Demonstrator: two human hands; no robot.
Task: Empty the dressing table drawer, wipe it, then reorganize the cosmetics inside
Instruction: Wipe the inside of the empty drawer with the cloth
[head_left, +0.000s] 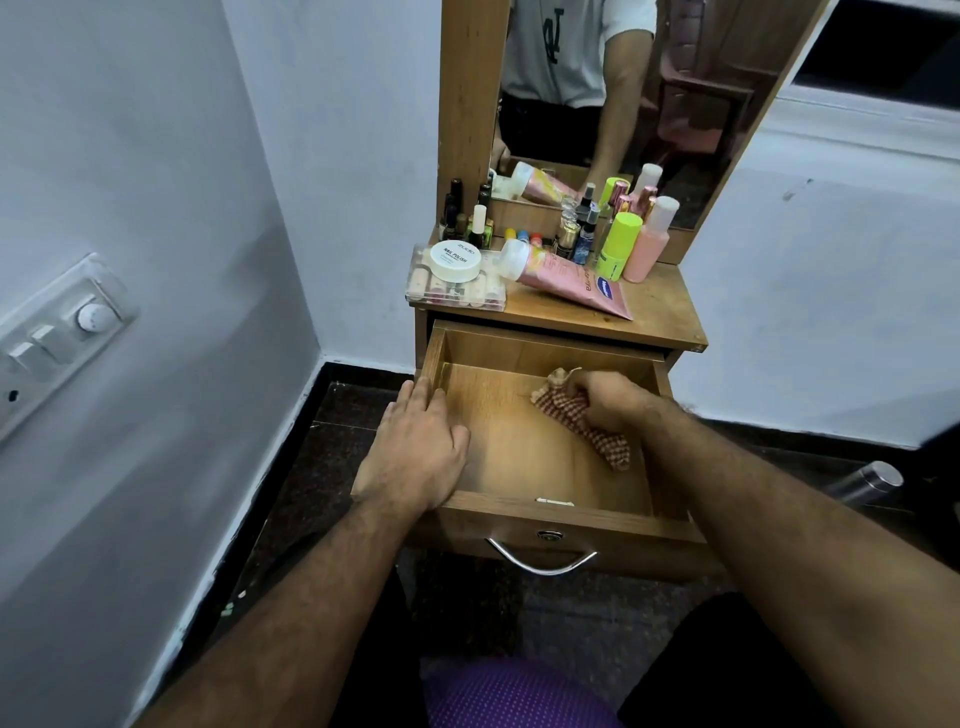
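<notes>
The wooden drawer (519, 447) is pulled out of the dressing table and holds only a cloth. My right hand (610, 400) grips a red-and-white checked cloth (582, 421) against the drawer floor near the right wall. My left hand (415, 447) rests flat with straight fingers on the drawer's left rim. On the tabletop (660, 317) stand the cosmetics: a pink tube (571, 283) lying down, a white nail polish jar (455, 260) on a clear box (457, 291), a lime bottle (618, 244), a pink bottle (649, 241) and several small bottles (467, 218).
A mirror (623, 104) rises behind the tabletop. The table stands in a corner between white walls, with a switch panel (57, 338) on the left wall. A metal handle (540, 558) hangs on the drawer front. A purple seat (519, 696) is below me.
</notes>
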